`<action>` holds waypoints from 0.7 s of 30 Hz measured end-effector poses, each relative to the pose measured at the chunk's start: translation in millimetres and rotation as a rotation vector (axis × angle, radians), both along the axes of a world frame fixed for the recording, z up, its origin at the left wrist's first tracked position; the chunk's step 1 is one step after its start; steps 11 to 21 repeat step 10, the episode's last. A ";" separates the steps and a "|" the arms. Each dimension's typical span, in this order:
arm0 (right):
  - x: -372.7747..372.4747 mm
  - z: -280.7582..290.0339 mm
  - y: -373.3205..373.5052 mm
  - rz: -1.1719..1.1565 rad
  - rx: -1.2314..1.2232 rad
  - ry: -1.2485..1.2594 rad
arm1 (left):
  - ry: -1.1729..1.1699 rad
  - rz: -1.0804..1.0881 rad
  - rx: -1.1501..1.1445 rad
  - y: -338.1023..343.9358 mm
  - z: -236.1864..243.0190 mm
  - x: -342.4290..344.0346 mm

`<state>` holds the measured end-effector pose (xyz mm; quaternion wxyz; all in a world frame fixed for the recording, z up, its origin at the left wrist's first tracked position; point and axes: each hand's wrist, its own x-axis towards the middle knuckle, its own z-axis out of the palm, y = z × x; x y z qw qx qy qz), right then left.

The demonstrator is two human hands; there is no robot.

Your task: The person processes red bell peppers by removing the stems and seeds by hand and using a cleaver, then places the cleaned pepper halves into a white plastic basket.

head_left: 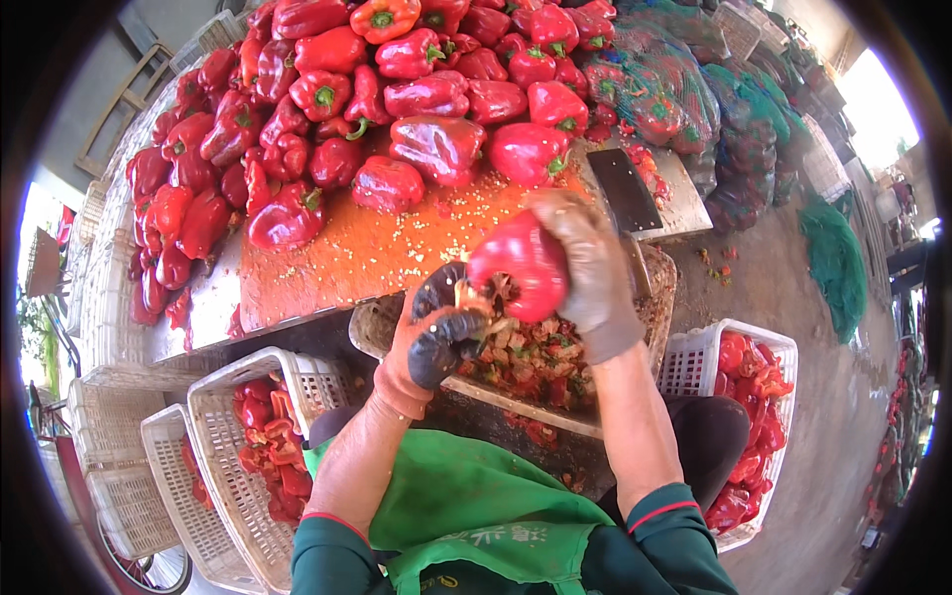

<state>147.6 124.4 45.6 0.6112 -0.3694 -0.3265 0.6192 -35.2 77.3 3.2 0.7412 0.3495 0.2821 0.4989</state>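
A large red bell pepper (524,266) is in my right hand (585,263), whose gloved fingers wrap round its far right side. A dark, ragged hole shows at the pepper's near left end, facing my left hand (436,327). That hand wears a glove with black-coated fingers, curled closed just beside the hole. A pale, seedy pepper core (472,299) shows between its fingers, partly hidden. Beneath both hands lies a shallow tray (516,405) filled with cores, seeds and red scraps.
Whole red peppers (436,149) are heaped on the table beyond an orange board (337,263) strewn with seeds. A dark flat object (623,188) lies at the board's right. Crates of opened peppers stand left (223,397) and right (783,347). Green net sacks (744,129) sit far right.
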 end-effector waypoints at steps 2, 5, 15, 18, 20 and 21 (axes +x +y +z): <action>20.4 17.5 4.7 0.016 0.163 0.143 | 0.289 0.104 0.071 2.3 1.3 -0.9; 28.8 -12.6 34.2 -0.052 0.087 0.053 | 0.865 0.125 0.423 18.0 0.7 -5.7; 20.7 -20.4 39.3 -0.180 0.153 -0.427 | 1.259 0.496 0.356 37.3 -0.1 -23.2; 20.7 -20.4 39.3 -0.180 0.153 -0.427 | 1.259 0.496 0.356 37.3 -0.1 -23.2; 20.7 -20.4 39.3 -0.180 0.153 -0.427 | 1.259 0.496 0.356 37.3 -0.1 -23.2; 20.7 -20.4 39.3 -0.180 0.153 -0.427 | 1.259 0.496 0.356 37.3 -0.1 -23.2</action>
